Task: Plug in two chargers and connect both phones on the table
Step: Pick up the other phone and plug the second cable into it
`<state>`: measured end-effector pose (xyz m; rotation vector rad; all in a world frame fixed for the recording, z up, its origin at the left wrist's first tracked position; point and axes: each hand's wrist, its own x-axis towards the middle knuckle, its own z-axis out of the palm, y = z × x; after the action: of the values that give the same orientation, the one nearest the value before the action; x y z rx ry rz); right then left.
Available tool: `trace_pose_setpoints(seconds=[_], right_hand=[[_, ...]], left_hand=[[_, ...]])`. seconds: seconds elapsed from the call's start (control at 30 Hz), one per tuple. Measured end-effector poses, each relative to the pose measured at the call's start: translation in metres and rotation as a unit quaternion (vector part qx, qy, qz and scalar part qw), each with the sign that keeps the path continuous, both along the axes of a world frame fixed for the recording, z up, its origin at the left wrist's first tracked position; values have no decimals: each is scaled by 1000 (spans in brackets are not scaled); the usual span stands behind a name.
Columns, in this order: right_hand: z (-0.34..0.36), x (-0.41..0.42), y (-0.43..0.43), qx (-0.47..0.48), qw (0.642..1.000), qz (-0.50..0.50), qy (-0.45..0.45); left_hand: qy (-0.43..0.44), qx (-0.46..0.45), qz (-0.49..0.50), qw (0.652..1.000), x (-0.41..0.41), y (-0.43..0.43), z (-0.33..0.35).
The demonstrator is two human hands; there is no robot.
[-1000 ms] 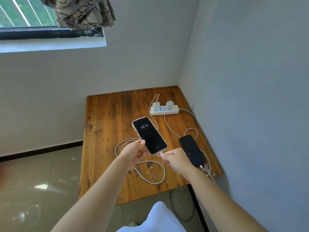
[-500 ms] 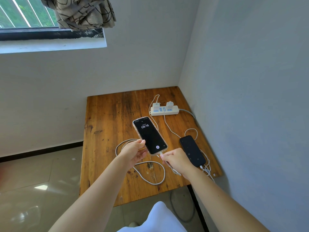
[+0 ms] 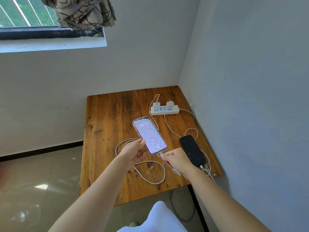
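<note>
My left hand grips the lower left edge of a phone in a clear case, held tilted above the wooden table; its screen is lit pale and reads 08:18. My right hand pinches a white cable plug seated at the phone's bottom edge. That cable loops over the table. A black phone lies flat at the right with a white cable in its near end. Two white chargers sit in a white power strip.
The table stands in a corner, with white walls at its far and right sides. A window with a patterned curtain is up at the left. Tiled floor lies left of the table. The strip's grey cord runs along the right wall.
The held phone's screen has gone from dark with a clock to a bright pale wallpaper. Both hands have stayed where they were, the right one still at the plug.
</note>
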<state>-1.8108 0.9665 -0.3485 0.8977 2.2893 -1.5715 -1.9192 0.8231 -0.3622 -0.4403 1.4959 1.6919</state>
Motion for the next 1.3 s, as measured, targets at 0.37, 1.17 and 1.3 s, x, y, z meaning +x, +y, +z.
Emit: trace_pose_setpoints(seconds=[0.37, 1.17, 1.3], right_hand=[[1, 3, 0, -2, 1000, 0, 1], [-3, 0, 2, -1, 1000, 1, -7], [-4, 0, 3, -8, 1000, 4, -9]], left_hand=[[0, 0, -1, 1000, 2, 0, -1], [-3, -1, -3, 1000, 0, 1, -4], [-4, -3, -2, 1000, -1, 1, -4]])
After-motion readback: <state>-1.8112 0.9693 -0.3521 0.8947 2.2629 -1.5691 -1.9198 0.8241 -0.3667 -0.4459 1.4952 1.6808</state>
